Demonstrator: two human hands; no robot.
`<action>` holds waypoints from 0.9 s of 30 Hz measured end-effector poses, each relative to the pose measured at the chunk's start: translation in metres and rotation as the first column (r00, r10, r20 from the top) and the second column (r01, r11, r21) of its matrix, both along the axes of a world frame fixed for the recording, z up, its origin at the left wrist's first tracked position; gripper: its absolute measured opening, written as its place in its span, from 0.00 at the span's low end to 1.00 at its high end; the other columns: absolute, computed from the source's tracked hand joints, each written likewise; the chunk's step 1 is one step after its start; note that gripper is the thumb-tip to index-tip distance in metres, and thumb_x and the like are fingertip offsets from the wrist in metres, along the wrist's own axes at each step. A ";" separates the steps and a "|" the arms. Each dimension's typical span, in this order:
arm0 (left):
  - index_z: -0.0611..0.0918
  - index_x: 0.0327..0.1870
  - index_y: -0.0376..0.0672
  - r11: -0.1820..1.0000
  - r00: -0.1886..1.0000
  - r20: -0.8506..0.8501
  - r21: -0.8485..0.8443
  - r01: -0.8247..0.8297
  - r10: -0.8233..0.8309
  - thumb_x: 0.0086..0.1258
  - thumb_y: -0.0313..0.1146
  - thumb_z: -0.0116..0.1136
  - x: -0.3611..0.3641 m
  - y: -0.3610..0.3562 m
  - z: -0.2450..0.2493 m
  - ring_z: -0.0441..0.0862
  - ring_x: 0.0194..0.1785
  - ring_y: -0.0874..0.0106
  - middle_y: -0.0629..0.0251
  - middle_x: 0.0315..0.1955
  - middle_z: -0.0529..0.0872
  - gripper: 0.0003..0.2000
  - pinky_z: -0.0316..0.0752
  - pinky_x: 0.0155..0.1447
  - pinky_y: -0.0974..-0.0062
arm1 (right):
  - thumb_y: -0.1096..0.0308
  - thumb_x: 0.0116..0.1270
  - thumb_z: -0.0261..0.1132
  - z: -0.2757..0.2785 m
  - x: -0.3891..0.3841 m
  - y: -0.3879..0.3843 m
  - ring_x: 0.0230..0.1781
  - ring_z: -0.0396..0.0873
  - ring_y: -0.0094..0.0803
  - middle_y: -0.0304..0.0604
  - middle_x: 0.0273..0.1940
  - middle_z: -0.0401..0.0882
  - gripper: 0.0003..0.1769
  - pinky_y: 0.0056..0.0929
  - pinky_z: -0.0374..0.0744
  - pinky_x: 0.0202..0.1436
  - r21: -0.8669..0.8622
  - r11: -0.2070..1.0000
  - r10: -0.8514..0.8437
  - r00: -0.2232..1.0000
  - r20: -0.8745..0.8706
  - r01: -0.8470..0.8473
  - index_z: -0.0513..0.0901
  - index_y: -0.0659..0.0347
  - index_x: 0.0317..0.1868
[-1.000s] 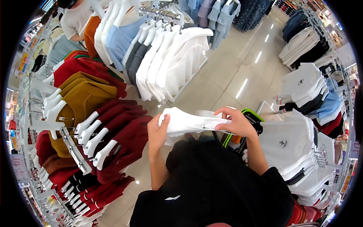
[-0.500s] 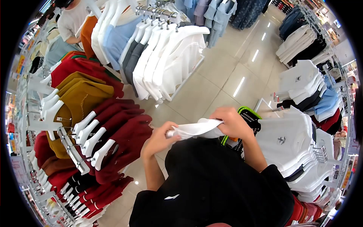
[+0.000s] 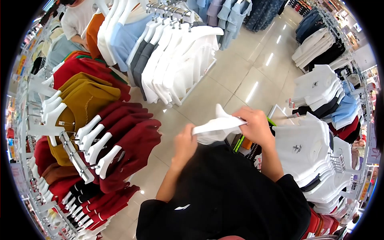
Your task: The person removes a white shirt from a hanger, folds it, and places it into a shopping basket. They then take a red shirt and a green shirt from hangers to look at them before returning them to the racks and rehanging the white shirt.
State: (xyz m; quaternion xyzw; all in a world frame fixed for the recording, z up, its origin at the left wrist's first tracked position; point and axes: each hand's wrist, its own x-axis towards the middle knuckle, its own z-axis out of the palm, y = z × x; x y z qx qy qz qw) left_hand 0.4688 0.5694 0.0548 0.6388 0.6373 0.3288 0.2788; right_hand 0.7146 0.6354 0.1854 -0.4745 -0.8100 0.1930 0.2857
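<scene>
A small white cloth (image 3: 218, 129) is stretched between my two hands, in front of my black shirt. My left hand (image 3: 185, 142) is closed on its left end. At the right end, my right hand (image 3: 256, 124) pinches the edge between thumb and fingers. A pointed flap of the cloth stands up near its middle. Below and beside my right hand, partly hidden by my forearm, is a black item with bright green edging (image 3: 239, 143).
Dark red tops (image 3: 136, 140) and mustard tops (image 3: 90, 104) hang on the left rack. White shirts (image 3: 186, 60) hang ahead. More white shirts (image 3: 298, 148) hang close on the right. A person in a white top (image 3: 76, 22) stands at the upper left.
Both hands have shifted right with the cloth. My left hand has closed more tightly and turned its back to the camera. The cloth's flap now sticks up.
</scene>
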 end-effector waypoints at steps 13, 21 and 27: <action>0.78 0.51 0.37 0.864 0.960 0.170 0.422 -0.273 0.220 0.66 0.18 0.56 -0.030 0.046 0.058 0.84 0.40 0.49 0.46 0.37 0.84 0.13 0.78 0.44 0.63 | 0.79 0.49 0.67 -0.038 0.048 0.044 0.38 0.84 0.47 0.41 0.41 0.83 0.15 0.44 0.81 0.37 0.152 0.905 -0.424 0.859 0.285 0.397 0.90 0.50 0.36; 0.81 0.48 0.37 0.996 0.980 -0.185 0.044 0.078 -0.068 0.57 0.13 0.49 -0.051 0.009 0.013 0.84 0.46 0.42 0.41 0.39 0.86 0.18 0.77 0.53 0.49 | 0.72 0.52 0.67 -0.108 0.074 0.012 0.46 0.86 0.50 0.51 0.41 0.88 0.11 0.49 0.84 0.47 -0.445 0.885 0.236 0.694 0.680 0.136 0.89 0.54 0.37; 0.80 0.44 0.38 0.989 0.994 -0.054 -0.112 -0.097 0.091 0.59 0.16 0.53 -0.038 -0.014 -0.018 0.82 0.46 0.41 0.46 0.39 0.86 0.13 0.75 0.51 0.48 | 0.69 0.54 0.61 -0.117 0.078 0.010 0.38 0.87 0.53 0.54 0.31 0.87 0.09 0.49 0.85 0.42 -0.608 0.781 0.319 0.745 0.586 0.144 0.90 0.56 0.30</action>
